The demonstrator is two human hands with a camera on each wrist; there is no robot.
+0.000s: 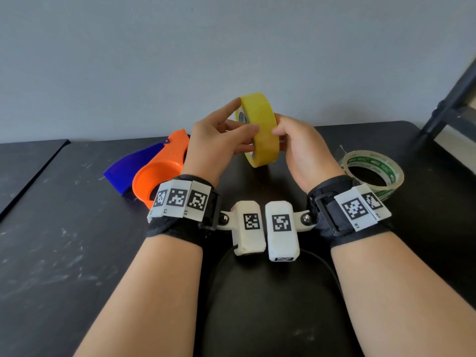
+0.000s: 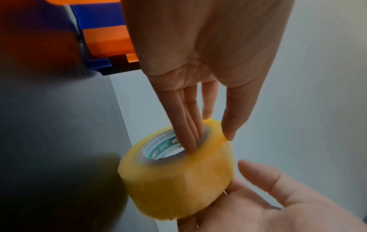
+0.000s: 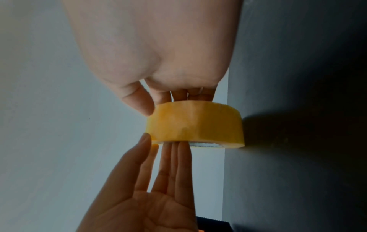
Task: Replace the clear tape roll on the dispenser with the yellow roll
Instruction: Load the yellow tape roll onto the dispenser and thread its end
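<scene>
I hold the yellow roll (image 1: 262,130) on edge in the air over the black table (image 1: 64,228), between both hands. My left hand (image 1: 244,119) lays straight fingers on its left face at the cardboard core, thumb against the outer band. My right hand (image 1: 280,136) grips the opposite face, fingers curled behind it, thumb on the band. The left wrist view shows the roll (image 2: 178,185) with left fingertips (image 2: 191,147) at the core's edge. The orange and blue dispenser (image 1: 159,173) lies on its side at the left, its hub bare. The clear roll (image 1: 373,171) lies flat at the right.
A second dark table (image 1: 23,161) adjoins at the far left across a narrow gap. A black metal frame (image 1: 453,99) leans in at the upper right. A black cable (image 1: 224,264) loops near the front edge. A grey wall (image 1: 231,47) closes the back.
</scene>
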